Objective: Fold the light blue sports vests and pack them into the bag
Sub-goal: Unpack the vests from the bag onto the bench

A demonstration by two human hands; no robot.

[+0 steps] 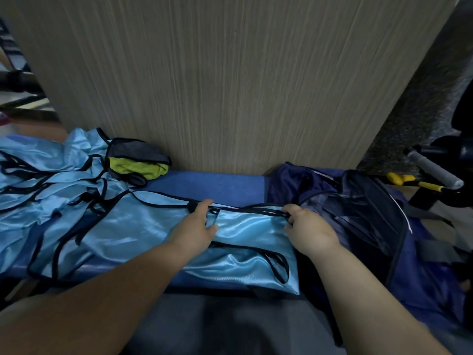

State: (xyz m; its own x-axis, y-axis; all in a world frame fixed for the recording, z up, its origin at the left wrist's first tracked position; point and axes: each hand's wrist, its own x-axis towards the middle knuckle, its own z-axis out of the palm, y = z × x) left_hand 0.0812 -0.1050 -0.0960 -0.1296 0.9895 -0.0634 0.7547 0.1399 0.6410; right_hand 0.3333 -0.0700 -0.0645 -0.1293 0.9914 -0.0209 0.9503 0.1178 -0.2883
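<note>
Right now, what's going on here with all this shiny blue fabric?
A person is folding a light blue vest laid on a blue surface. The left hand and the right hand each grip its black-trimmed top edge. More vests lie in a loose pile to the left. The dark blue bag sits open on the right, but its inside is too dark to tell what it holds.
</note>
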